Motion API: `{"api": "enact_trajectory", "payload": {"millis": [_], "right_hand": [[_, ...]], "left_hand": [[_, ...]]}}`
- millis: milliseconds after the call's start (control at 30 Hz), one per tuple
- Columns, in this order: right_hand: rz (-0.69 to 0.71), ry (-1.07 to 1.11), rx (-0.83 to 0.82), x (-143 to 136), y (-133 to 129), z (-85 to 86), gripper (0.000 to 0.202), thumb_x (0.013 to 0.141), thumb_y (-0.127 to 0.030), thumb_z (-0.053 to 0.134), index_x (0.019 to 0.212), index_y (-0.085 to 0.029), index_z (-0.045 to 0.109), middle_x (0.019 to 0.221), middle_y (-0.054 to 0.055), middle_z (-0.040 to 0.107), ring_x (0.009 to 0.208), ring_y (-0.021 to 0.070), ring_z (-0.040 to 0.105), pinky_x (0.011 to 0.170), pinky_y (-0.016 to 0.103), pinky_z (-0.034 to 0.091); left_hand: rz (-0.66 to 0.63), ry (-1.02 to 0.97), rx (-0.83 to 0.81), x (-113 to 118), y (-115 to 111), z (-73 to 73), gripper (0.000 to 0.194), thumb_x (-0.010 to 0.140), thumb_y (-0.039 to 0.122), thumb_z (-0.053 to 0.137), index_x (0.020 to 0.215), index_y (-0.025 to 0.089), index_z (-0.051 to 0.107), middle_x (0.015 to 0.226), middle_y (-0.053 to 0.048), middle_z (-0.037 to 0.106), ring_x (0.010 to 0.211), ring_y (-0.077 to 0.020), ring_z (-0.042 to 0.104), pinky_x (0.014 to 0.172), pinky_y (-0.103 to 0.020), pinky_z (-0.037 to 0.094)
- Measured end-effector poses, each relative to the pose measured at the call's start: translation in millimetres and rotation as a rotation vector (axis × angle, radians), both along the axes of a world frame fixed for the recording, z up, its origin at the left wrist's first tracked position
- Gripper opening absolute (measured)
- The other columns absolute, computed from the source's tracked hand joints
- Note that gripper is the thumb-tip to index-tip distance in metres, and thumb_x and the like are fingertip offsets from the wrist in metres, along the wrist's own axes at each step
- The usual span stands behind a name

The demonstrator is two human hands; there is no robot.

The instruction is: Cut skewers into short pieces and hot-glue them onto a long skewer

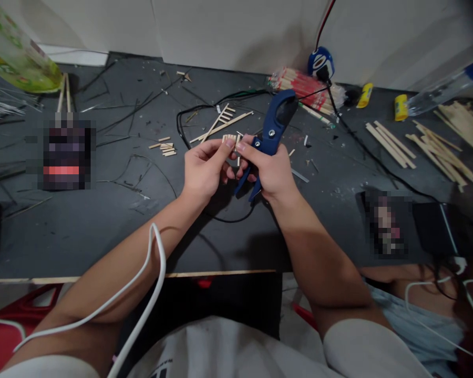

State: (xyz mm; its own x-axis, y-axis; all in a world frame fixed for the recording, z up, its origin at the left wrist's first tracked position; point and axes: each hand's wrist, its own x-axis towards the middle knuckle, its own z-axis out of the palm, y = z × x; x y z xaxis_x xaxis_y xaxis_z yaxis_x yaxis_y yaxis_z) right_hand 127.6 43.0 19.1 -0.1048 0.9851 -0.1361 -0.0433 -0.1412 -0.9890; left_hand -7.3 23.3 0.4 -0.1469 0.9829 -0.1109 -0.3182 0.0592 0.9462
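In our left hand (205,170), the fingers pinched short sticks (230,137) just left of the blue cutter (270,125), which our right hand (276,170) clasped. We judged these already cut — long sticks (384,147) right of it, not yet.

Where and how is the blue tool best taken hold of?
Probably by its two slim legs, coming from the near side: they look like handles and point toward the person, while the blue tool's broad head points away. The right hand holds its middle.
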Motion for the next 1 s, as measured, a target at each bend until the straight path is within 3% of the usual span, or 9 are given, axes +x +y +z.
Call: {"api": "enact_trajectory", "payload": {"millis": [567, 767, 1000], "right_hand": [[-0.005, -0.015, -0.026, -2.6, -0.7, 2.9, 0.030, 0.079, -0.047, 0.085, 0.085, -0.023, 0.069, 0.067, -0.001, 0.065, 0.055, 0.0130, 0.060, 0.054, 0.029, 0.058], [-0.004, -0.013, 0.023, -0.2, -0.9, 5.7, 0.040, 0.070, -0.049, 0.093, 0.093, -0.025, 0.069, 0.077, 0.000, 0.071, 0.065, 0.0156, 0.065, 0.057, 0.029, 0.059], [0.014, -0.105, 0.098, 14.7, 5.1, 10.2, 0.037, 0.073, -0.047, 0.092, 0.093, -0.024, 0.071, 0.080, 0.000, 0.069, 0.072, 0.0172, 0.070, 0.055, 0.026, 0.055]], "left_hand": [[0.016, 0.009, 0.003, 2.1, -1.0, -1.3, 0.030, 0.090, 0.050, 0.079, 0.087, 0.020, 0.074, 0.078, 0.000, 0.074, 0.048, -0.0068, 0.060, 0.042, -0.022, 0.041], [-0.081, -0.048, -0.008, -2.4, -0.4, 1.4, 0.031, 0.092, 0.049, 0.077, 0.084, 0.019, 0.073, 0.078, -0.002, 0.074, 0.049, -0.0071, 0.063, 0.044, -0.021, 0.045], [-0.244, -0.036, -0.056, -9.4, 2.4, 6.9, 0.035, 0.090, 0.049, 0.079, 0.087, 0.015, 0.073, 0.078, -0.006, 0.078, 0.048, -0.0074, 0.065, 0.042, -0.018, 0.045]]}}
